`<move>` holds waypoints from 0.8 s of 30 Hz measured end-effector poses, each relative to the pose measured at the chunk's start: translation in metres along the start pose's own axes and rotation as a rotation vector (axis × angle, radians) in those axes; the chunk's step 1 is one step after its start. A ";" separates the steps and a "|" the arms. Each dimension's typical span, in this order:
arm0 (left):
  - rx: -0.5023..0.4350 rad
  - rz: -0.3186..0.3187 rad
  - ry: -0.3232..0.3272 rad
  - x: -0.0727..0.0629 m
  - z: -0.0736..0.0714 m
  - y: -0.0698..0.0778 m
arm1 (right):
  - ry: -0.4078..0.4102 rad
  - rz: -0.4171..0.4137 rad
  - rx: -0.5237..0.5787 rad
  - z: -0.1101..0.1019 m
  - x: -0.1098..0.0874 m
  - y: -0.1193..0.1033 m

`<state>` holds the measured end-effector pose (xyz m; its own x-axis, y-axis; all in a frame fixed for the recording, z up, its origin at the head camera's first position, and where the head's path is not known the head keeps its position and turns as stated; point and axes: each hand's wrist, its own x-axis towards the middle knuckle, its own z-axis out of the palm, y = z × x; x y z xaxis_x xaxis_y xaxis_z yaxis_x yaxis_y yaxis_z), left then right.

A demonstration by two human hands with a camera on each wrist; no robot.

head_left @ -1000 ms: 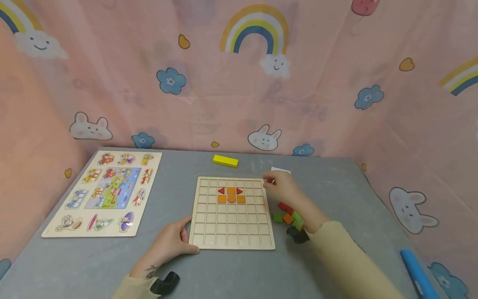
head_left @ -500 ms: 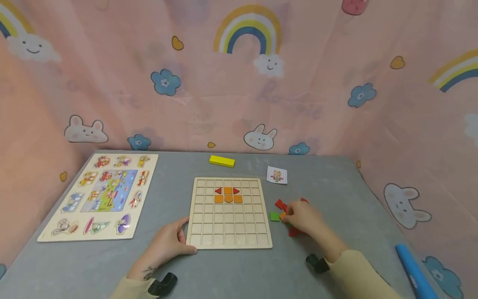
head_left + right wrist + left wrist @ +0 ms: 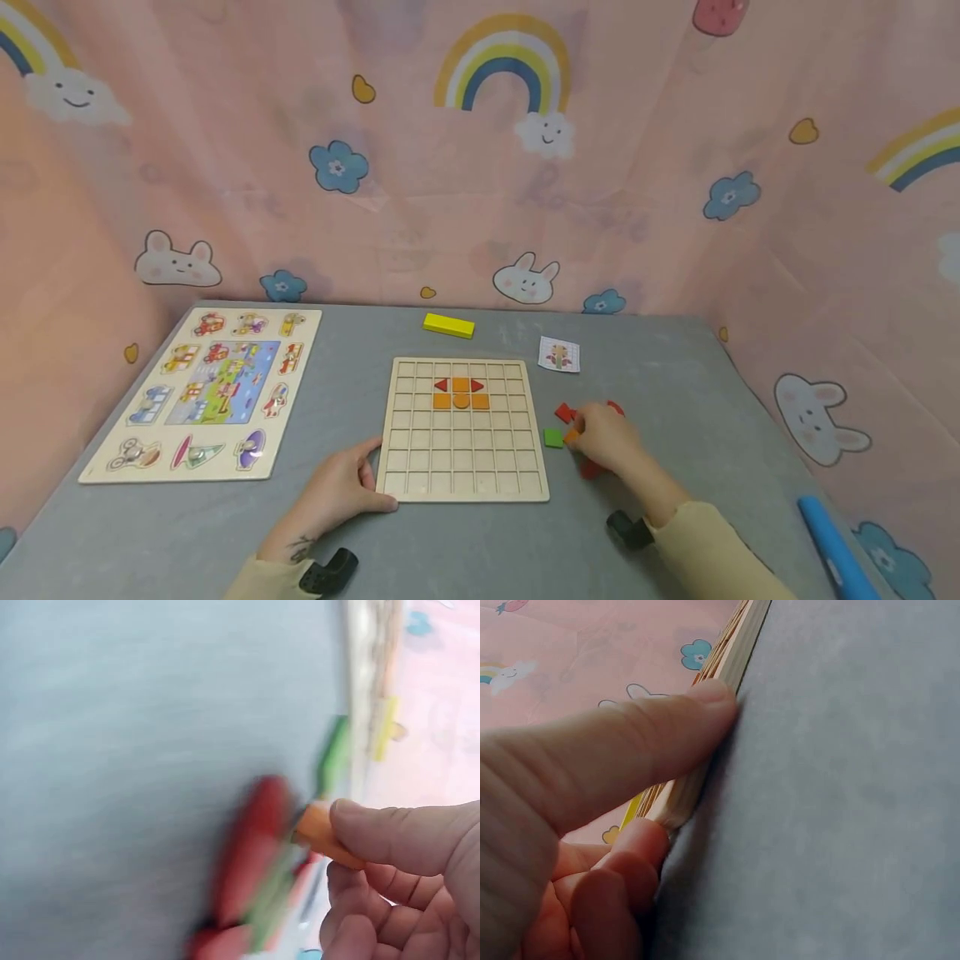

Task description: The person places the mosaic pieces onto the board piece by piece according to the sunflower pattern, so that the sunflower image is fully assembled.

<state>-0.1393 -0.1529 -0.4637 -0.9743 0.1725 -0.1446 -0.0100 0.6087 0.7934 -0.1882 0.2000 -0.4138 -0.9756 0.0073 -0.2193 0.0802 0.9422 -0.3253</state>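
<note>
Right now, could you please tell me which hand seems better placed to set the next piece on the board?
Probably the right hand: it pinches an orange piece beside the board. The left hand grips the board's near left corner, so it seems suited to steadying.

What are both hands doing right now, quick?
Left hand: closed, gripping the wooden board at its near left corner.
Right hand: closed, pinching an orange block.

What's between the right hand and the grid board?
In the head view, a green square and a red piece lie between the right hand, which pinches an orange piece, and the grid board.
</note>
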 end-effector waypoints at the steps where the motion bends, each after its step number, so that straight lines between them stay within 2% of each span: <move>1: -0.001 0.000 0.000 0.000 0.000 0.000 | 0.009 0.000 0.039 -0.002 0.000 -0.003; 4: -0.002 -0.001 0.001 0.001 0.000 0.000 | 0.049 -0.016 0.218 -0.008 0.004 -0.018; 7: 0.000 -0.002 0.005 0.001 0.000 -0.001 | 0.048 -0.007 0.430 -0.007 0.010 -0.040; 9: 0.000 0.001 0.005 0.001 0.000 -0.001 | 0.024 -0.012 0.575 0.001 0.015 -0.057; 13: -0.001 0.010 0.008 0.001 0.000 0.000 | -0.063 0.016 0.768 0.022 0.022 -0.084; 17: -0.002 0.018 0.009 0.000 0.000 0.000 | -0.114 0.043 0.847 0.039 0.027 -0.100; 24: -0.011 0.001 0.004 0.001 0.000 0.000 | -0.114 0.065 0.829 0.051 0.033 -0.110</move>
<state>-0.1399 -0.1527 -0.4641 -0.9753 0.1701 -0.1410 -0.0110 0.5997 0.8001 -0.2191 0.0796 -0.4325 -0.9408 -0.0226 -0.3381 0.3031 0.3896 -0.8696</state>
